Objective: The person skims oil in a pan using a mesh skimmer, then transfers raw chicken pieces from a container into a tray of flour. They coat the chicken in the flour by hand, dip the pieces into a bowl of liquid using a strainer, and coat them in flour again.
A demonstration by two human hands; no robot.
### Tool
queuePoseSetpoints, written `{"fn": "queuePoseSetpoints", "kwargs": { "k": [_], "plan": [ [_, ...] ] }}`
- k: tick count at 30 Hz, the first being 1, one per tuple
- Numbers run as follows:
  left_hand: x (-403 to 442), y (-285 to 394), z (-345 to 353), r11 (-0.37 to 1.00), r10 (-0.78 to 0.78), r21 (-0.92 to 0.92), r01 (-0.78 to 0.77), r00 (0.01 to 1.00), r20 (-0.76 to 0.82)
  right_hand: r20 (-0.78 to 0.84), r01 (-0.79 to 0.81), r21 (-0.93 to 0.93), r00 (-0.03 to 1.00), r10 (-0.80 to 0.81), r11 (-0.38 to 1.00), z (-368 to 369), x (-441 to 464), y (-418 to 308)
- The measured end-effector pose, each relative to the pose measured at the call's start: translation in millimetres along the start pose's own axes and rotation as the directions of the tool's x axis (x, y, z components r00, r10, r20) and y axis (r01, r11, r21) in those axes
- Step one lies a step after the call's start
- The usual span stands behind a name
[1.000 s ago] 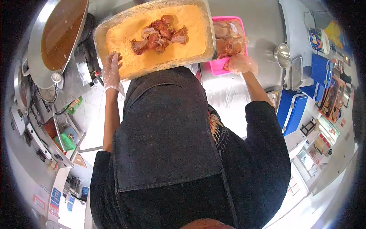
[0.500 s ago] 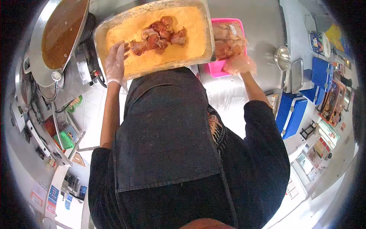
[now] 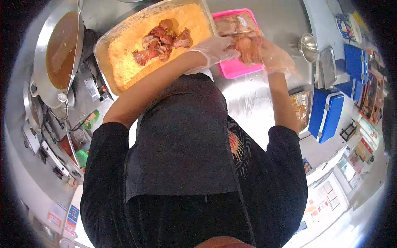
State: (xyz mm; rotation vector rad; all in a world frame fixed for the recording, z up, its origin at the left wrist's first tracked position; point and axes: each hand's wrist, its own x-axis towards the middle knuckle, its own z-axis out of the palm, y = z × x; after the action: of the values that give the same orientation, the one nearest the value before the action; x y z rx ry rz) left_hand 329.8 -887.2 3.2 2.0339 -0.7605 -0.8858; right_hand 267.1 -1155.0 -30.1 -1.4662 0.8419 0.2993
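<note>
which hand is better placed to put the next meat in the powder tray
Left, I'd say: the left hand is on the powder tray side of the pink tub, its forearm crossing the tray's near edge. The right hand is on the tub's other side.

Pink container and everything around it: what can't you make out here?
All in the head view:
- Right hand: exact grip, lost in blur and loose glove.
- Pink container: much of its floor, hidden by meat and hands.
- Powder tray: part of its near side, hidden by the left forearm.
- Gauge: reading, too small.
- Wall notice: wording, too small.
</note>
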Motion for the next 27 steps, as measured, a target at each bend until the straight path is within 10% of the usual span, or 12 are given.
{"fn": "queuePoseSetpoints", "kwargs": {
  "k": [4, 12, 15, 16, 19, 21, 24, 27],
  "plan": [
    [25.8, 8.8, 14.7, 0.986, -0.005, -0.164, -0.025, 0.984, -0.178, -0.017, -0.082, 0.324, 0.996, 0.092, 0.943, 30.0, -8.9, -8.7],
    [84.1, -16.2, 2.7, 0.931, 0.284, 0.296, -0.212, 0.932, -0.226, 0.08, -0.261, 0.481, 0.964, 0.254, 0.837, 60.2, -22.0, -22.8],
    [113.4, -45.3, -3.6, 0.457, 0.617, 0.81, -0.368, 0.787, 0.01, 0.117, -0.291, 0.537, 0.955, 0.272, 0.792, 60.2, -29.9, -20.2],
    [139.0, -53.4, -6.1, 0.527, 0.314, 0.806, -0.269, 0.943, 0.109, 0.115, -0.262, 0.607, 0.963, 0.243, 0.75, 60.1, -30.9, -17.3],
    [183.8, -46.6, -21.2, 0.607, -0.303, 0.793, 0.043, 0.936, 0.181, 0.101, -0.167, 0.779, 0.985, 0.142, 0.605, 56.4, -31.5, -2.6],
    [167.4, -45.3, -31.5, 0.728, -0.203, 0.666, 0.166, 0.979, -0.023, 0.11, -0.12, 0.849, 0.993, 0.051, 0.515, 47.0, -30.9, 30.7],
    [175.3, -95.3, -30.6, 0.455, 0.301, 0.884, -0.106, 0.953, -0.04, 0.227, -0.239, 0.89, 0.971, 0.075, 0.388, 30.1, -33.3, 47.2],
    [183.0, -94.8, -32.2, 0.697, 0.155, 0.717, 0.013, 0.973, -0.169, 0.252, -0.259, 0.881, 0.965, 0.07, 0.397, 12.6, -41.5, 53.3]
  ]
}}
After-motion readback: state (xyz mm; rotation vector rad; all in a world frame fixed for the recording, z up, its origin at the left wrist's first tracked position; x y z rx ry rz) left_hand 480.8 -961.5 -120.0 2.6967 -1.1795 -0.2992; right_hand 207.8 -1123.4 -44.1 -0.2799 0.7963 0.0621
